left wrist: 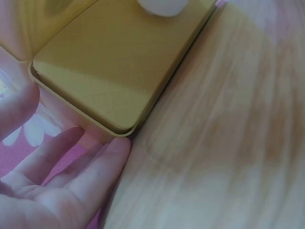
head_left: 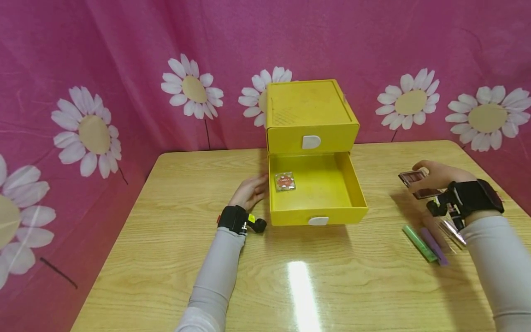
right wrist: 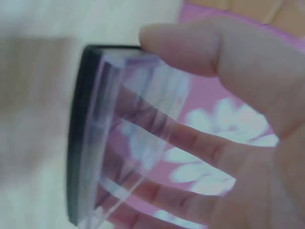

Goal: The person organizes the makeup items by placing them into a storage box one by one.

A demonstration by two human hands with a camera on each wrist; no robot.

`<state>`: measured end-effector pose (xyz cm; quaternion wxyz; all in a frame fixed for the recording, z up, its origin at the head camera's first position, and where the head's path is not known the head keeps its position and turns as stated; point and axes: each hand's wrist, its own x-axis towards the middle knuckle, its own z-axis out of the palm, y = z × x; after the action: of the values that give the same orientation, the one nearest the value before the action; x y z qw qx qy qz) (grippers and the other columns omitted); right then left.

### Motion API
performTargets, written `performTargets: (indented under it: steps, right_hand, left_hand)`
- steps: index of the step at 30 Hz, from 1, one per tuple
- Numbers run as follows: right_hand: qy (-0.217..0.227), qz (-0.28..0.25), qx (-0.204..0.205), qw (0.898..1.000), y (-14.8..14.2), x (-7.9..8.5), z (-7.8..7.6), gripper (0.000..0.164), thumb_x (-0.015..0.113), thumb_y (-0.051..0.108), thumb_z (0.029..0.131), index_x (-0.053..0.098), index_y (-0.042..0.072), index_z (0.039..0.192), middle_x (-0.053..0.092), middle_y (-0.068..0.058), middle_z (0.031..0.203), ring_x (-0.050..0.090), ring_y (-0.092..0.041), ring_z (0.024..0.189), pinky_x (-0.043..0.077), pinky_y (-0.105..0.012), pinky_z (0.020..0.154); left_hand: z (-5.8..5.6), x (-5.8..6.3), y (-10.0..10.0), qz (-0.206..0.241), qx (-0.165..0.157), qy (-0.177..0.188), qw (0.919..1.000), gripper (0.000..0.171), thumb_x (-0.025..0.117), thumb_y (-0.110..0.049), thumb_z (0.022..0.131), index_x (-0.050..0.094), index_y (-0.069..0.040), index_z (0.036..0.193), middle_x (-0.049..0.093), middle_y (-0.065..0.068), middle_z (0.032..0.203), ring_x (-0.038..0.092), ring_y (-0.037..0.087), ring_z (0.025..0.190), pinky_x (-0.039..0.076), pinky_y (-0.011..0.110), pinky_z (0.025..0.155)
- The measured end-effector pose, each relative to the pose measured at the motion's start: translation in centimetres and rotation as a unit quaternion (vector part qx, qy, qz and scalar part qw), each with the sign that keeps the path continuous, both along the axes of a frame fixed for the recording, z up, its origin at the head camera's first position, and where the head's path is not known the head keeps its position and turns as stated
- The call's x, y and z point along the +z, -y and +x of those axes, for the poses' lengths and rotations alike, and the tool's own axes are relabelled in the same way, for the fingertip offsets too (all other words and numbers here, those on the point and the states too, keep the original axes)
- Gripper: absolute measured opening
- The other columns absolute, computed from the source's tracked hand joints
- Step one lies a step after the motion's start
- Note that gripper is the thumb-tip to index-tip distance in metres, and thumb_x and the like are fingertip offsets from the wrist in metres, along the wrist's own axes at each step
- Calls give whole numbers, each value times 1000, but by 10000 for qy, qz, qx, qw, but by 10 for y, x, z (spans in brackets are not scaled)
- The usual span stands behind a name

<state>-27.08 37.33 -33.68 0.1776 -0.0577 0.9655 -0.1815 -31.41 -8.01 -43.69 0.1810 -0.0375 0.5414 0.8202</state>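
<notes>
My right hand [head_left: 445, 174] holds an eyeshadow palette [head_left: 429, 192] above the right side of the table. In the right wrist view the palette [right wrist: 76, 138] has a dark edge and a clear cover, pinched between thumb and fingers. Left of centre, my left hand [head_left: 250, 191] rests by the side of a yellow drawer cabinet [head_left: 307, 103]. The left wrist view shows its loosely bent fingers touching the cabinet's lower edge [left wrist: 90, 126]. The lower drawer [head_left: 327, 193] is pulled out, and a small square case [head_left: 285, 181] with a red label lies at its left.
Below my right hand lie a green tube [head_left: 419, 243], a purple tube [head_left: 434, 246] and a shiny silver item [head_left: 453, 234], partly behind the wrist strap. The upper drawer [head_left: 286, 140] is closed. A pink curtain [head_left: 132, 55] with daisies hangs behind the wooden table [head_left: 166, 258].
</notes>
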Motion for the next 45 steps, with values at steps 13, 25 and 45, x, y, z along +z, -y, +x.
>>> performTargets:
  steps: [13, 25, 45]
  right_hand:
    - [-755, 165, 1133, 9905, 66, 77, 23, 69, 76, 22, 74, 38, -2, 126, 51, -18, 102, 49, -27, 85, 45, -33, 63]
    - [-830, -179, 2055, 9750, 122, 119, 37, 68, 79, 14, 70, 42, 5, 127, 47, -11, 107, 43, -22, 87, 45, -28, 66]
    - [-251, 287, 3223, 9459, 207, 106, 18, 66, 77, 5, 65, 46, 8, 123, 44, -12, 109, 41, -24, 93, 42, -31, 74]
  left_hand:
    - [-2, -1, 1, 13, -36, -4, 10000, 41, 47, -9, 96, 41, 4, 134, 40, 17, 139, 39, 29, 126, 33, 43, 104]
    - [-1, -3, 1, 38, -35, -41, 10000, 41, 46, -7, 96, 40, 4, 135, 39, 18, 139, 39, 30, 125, 34, 43, 103]
    - [1, 1, 1, 117, 20, 20, 9999, 41, 46, -7, 96, 40, 6, 134, 39, 16, 140, 38, 30, 127, 34, 43, 103]
